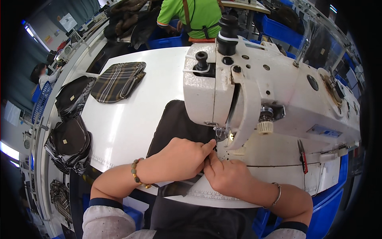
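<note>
Left hand point(177, 159): one pictured.
Right hand point(232, 178): one pictured.
Dark fabric panel point(171, 125): one seen.
Sewing machine point(274, 85): one shown.
Dark bundles point(71, 137): two counted.
Plaid pile point(118, 81) on bench point(159, 65): one counted.
Bracelets point(135, 172): two worn, one beaded, one metal.
Red-handled tool point(304, 161): one shown.
Co-workers point(199, 14): two made out.

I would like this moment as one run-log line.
left hand: on dark-brown fabric panel | right hand: against left hand | white metal sewing machine: partly over panel | brown plaid fabric: beyond, left

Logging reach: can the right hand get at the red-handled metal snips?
Probably yes: nothing visible blocks the way from the right hand to the snips, though it is busy at the dark brown fabric panel.
</note>
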Demonstrator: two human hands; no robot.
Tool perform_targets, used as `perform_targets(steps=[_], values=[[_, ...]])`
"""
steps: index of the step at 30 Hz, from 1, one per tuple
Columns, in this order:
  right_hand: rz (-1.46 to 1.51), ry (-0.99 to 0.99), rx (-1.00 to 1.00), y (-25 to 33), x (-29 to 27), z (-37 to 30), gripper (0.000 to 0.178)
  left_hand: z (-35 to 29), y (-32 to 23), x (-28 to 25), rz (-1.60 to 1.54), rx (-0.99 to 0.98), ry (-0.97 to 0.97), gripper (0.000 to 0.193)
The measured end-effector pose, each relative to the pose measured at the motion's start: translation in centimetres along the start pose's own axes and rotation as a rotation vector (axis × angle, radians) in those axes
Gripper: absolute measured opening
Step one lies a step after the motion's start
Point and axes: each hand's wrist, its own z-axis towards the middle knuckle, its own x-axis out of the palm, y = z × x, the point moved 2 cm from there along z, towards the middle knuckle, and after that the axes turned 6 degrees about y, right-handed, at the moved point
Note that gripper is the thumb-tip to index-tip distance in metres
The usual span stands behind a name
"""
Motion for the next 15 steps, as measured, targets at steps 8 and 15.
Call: perform_targets(steps=[8, 15], values=[[-0.032, -0.001, 0.002, 0.9, 0.0, 0.3, 0.026, -0.6, -0.9, -1.1, 0.066, 0.001, 0.010, 0.051], [-0.066, -0.089, -0.098, 2.7, -0.7, -0.3, 0.015, -2.5, -3.1, -1.2, 0.271, 0.030, 0.148, 0.044]])
